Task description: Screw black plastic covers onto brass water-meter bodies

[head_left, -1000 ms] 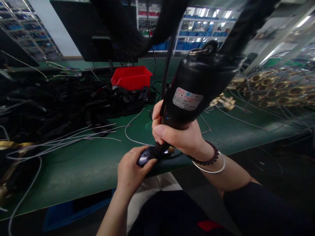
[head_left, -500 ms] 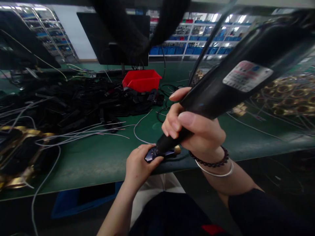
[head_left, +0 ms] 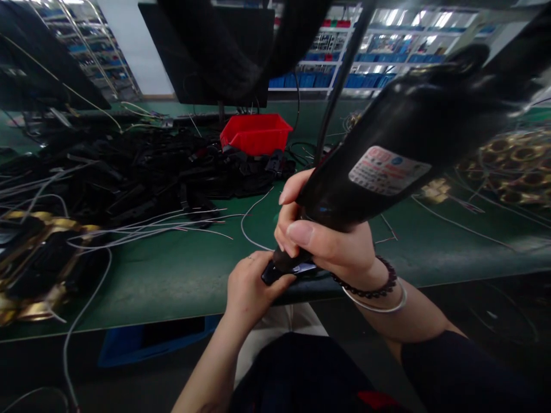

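My right hand (head_left: 331, 244) is wrapped round the lower body of a big black electric screwdriver (head_left: 400, 155) that hangs from above and tilts up to the right. Its tip presses down on a small black part (head_left: 279, 271) at the front edge of the green bench (head_left: 172, 281). My left hand (head_left: 249, 289) pinches that black part from the left and holds it against the bench edge. A beaded bracelet and a thin bangle circle my right wrist.
A heap of black plastic parts (head_left: 142, 172) and loose grey wires (head_left: 163, 226) cover the left of the bench. A red bin (head_left: 256, 133) stands behind. Brass parts lie at the far left (head_left: 30, 269) and at the right (head_left: 512, 163). A dark monitor (head_left: 206, 51) stands at the back.
The screwdriver has swung and tilted between frames, ending a little lower over the part. The brass end seen beside the part earlier is now hidden under my right hand. Both hands keep their grip.
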`<act>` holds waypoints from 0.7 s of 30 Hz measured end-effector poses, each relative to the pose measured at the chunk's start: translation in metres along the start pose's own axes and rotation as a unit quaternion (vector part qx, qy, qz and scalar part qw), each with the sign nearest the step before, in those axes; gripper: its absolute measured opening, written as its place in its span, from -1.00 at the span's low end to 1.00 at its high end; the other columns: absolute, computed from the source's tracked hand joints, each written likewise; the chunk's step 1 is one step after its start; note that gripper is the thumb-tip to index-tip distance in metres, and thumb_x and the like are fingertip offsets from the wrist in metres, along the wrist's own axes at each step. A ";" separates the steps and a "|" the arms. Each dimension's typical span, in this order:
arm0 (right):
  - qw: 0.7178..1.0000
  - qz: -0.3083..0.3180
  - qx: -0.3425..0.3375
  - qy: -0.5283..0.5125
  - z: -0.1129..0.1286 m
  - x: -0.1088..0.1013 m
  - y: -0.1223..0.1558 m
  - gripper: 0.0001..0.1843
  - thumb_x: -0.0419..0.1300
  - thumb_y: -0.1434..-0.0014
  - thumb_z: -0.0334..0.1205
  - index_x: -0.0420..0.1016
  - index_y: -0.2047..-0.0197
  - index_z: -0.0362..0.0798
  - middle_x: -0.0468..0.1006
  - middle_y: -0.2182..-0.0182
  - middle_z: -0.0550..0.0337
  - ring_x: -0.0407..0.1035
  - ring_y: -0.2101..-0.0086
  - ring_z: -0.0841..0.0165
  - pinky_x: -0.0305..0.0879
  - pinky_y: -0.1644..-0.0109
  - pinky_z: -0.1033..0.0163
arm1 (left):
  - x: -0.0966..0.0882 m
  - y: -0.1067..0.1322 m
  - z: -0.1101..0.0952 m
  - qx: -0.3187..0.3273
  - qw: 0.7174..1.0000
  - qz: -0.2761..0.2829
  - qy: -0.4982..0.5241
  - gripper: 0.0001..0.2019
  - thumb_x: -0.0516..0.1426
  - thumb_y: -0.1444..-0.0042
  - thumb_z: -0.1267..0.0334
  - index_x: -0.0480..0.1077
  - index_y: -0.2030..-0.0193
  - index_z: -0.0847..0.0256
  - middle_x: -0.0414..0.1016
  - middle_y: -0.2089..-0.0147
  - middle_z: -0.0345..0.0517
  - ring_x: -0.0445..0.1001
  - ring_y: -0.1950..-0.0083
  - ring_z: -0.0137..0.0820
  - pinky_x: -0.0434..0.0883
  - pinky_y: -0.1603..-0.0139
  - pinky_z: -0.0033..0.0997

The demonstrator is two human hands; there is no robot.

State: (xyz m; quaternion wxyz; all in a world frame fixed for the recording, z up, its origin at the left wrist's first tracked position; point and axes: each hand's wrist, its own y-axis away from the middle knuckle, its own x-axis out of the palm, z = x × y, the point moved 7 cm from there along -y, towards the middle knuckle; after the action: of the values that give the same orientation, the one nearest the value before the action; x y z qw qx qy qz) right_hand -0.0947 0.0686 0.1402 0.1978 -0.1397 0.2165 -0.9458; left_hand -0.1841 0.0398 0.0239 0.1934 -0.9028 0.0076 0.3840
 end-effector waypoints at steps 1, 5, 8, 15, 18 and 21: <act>1.000 0.005 0.000 0.009 0.000 0.002 -0.001 -0.83 0.25 0.04 -0.34 0.36 0.33 -0.06 0.34 0.61 0.37 0.25 0.59 0.50 0.25 0.49 0.31 | 0.000 0.000 0.000 0.000 1.000 -0.004 0.003 -0.82 0.27 0.04 0.20 0.46 0.29 0.19 0.53 0.35 -0.13 0.50 0.32 -0.31 0.40 0.29 -0.38; 0.999 0.002 0.008 0.041 0.000 0.004 -0.004 -0.86 0.25 0.08 -0.33 0.33 0.44 -0.06 0.32 0.62 0.35 0.25 0.57 0.48 0.26 0.47 0.29 | 0.001 0.001 0.002 -0.009 1.000 -0.010 0.005 -0.82 0.26 0.03 0.19 0.47 0.28 0.17 0.53 0.36 -0.14 0.50 0.33 -0.31 0.40 0.29 -0.38; 0.997 -0.013 0.031 0.062 -0.003 0.003 -0.006 -0.85 0.25 0.12 -0.31 0.31 0.48 -0.06 0.33 0.62 0.32 0.26 0.56 0.46 0.26 0.47 0.28 | 0.002 0.002 0.003 -0.014 1.000 -0.006 0.005 -0.83 0.25 0.02 0.19 0.47 0.29 0.18 0.54 0.35 -0.13 0.50 0.32 -0.30 0.39 0.29 -0.38; 0.996 0.074 0.054 0.021 -0.010 0.015 -0.011 -0.58 0.22 0.09 -0.31 0.40 0.09 -0.10 0.33 0.62 0.36 0.22 0.60 0.47 0.19 0.53 0.31 | 0.004 0.000 0.007 -0.038 0.998 0.049 0.008 -0.80 0.27 0.03 0.13 0.46 0.33 0.19 0.54 0.34 -0.12 0.49 0.31 -0.28 0.35 0.33 -0.38; 0.996 0.071 0.052 -0.023 -0.015 0.011 -0.008 -0.51 0.25 0.05 -0.29 0.37 0.00 -0.08 0.33 0.63 0.38 0.19 0.63 0.49 0.16 0.55 0.31 | 0.004 -0.002 0.008 -0.045 0.997 0.062 0.013 -0.77 0.27 0.03 0.12 0.46 0.28 0.20 0.55 0.29 -0.11 0.49 0.27 -0.27 0.36 0.28 -0.36; 0.996 0.027 0.027 -0.077 -0.010 -0.008 0.001 -0.60 0.25 0.03 -0.25 0.41 0.06 -0.01 0.33 0.63 0.36 0.18 0.64 0.50 0.14 0.55 0.31 | 0.007 -0.001 0.004 -0.044 0.996 0.082 0.008 -0.68 0.29 0.07 0.08 0.47 0.20 0.18 0.57 0.23 -0.10 0.50 0.22 -0.26 0.38 0.23 -0.36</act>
State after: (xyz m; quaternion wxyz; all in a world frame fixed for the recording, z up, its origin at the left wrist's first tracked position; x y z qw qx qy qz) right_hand -0.0906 0.0746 0.1299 0.2435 -0.2008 0.1790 -0.9319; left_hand -0.1821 0.0431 0.0166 0.1212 -0.9098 0.0657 0.3915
